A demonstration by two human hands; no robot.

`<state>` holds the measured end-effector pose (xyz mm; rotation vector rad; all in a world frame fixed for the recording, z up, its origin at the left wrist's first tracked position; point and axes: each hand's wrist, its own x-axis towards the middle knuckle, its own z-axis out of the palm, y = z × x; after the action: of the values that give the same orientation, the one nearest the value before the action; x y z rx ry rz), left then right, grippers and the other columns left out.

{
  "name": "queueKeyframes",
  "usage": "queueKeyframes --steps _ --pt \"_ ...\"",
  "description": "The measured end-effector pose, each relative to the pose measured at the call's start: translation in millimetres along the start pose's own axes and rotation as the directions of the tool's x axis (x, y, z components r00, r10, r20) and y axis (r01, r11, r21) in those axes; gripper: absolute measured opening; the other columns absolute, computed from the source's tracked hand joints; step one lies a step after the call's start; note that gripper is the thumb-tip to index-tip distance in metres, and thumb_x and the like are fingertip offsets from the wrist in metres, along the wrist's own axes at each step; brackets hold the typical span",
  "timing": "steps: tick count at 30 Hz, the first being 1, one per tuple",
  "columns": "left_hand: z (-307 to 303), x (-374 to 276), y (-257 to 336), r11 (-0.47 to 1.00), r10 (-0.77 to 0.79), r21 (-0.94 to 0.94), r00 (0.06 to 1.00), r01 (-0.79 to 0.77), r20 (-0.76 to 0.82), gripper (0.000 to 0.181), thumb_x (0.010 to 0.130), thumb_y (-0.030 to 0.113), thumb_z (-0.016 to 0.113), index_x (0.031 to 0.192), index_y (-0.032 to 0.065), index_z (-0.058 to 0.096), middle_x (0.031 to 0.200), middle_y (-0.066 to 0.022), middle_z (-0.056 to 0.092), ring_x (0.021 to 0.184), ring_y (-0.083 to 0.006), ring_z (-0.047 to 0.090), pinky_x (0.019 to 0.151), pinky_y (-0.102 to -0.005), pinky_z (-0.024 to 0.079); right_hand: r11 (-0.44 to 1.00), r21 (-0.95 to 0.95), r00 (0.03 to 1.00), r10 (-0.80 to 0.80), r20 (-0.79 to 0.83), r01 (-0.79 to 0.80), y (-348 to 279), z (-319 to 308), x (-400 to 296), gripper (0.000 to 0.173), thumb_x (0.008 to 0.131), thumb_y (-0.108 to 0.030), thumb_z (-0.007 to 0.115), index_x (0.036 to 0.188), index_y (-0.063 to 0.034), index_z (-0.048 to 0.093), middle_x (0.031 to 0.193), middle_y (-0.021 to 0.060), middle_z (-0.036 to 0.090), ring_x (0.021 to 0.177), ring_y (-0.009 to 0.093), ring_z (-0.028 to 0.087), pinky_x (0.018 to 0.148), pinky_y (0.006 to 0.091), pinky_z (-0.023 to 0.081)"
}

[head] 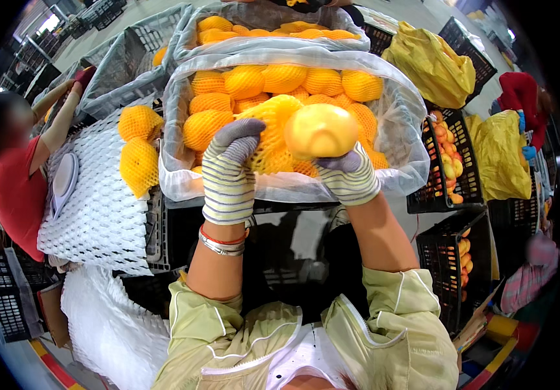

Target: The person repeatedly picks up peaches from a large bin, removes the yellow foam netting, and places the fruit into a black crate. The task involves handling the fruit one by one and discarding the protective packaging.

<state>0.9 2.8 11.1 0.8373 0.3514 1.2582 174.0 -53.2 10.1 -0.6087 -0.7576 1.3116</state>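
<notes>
My left hand, in a striped knit glove with grey fingertips, grips a yellow foam net sleeve. A smooth, round yellow fruit rests in the fingers of my right hand, which wears a matching glove. The fruit is bare and sits right beside the sleeve; whether they touch is hard to tell. Both hands are above the near side of a crate lined with thin white sheeting. Inside it lie several fruits in yellow foam nets, partly hidden by my hands.
Two netted fruits and a white handled object lie on white foam netting at left. A person in red works there. Another lined crate stands behind. Black crates of red-yellow fruit and yellow bags stand right.
</notes>
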Motion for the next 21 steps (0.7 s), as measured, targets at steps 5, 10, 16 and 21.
queueKeyframes --steps 5,10,16,21 --pt "17 -2 12 0.979 -0.004 0.204 1.000 0.003 0.004 0.030 0.077 0.002 0.062 0.107 0.0001 0.062 0.106 -0.0083 0.063 0.098 -0.0179 0.057 0.091 -0.0305 0.045 0.567 -0.752 0.909 -0.405 0.102 0.337 12 7 1 0.060 0.064 -0.003 0.077 0.118 -0.0069 0.050 0.111 0.0107 0.058 0.101 0.024 0.057 0.090 0.0351 0.047" --pt "11 4 -9 0.374 0.321 0.803 0.877 -0.463 0.357 0.082 0.050 0.026 0.088 0.118 -0.0003 0.048 0.118 -0.0166 0.046 0.108 -0.0293 0.051 0.093 -0.0364 0.044 0.122 -0.902 0.737 -0.627 0.253 0.413 16 14 4 0.045 0.063 -0.018 0.076 0.103 -0.0069 0.060 0.106 0.0162 0.053 0.102 0.035 0.051 0.089 0.0412 0.043" --pt "17 0 -14 0.822 0.065 0.564 0.996 -0.086 0.057 0.077 0.059 0.021 0.084 0.120 -0.0022 0.042 0.117 -0.0146 0.051 0.107 -0.0264 0.054 0.093 -0.0341 0.045 0.197 -0.884 0.789 -0.560 0.254 0.425 16 15 3 0.057 0.066 -0.007 0.074 0.118 -0.0082 0.051 0.108 0.0127 0.051 0.097 0.025 0.052 0.082 0.0345 0.046" --pt "11 7 1 0.952 -0.202 -0.215 0.974 0.220 0.102 0.059 0.068 0.009 0.077 0.117 -0.0022 0.045 0.112 -0.0135 0.057 0.101 -0.0202 0.058 0.087 -0.0304 0.050 0.928 -0.296 0.965 -0.254 -0.065 0.225 10 17 2 0.049 0.067 0.007 0.068 0.111 -0.0060 0.049 0.100 0.0075 0.052 0.083 0.013 0.053 0.075 0.0262 0.048"
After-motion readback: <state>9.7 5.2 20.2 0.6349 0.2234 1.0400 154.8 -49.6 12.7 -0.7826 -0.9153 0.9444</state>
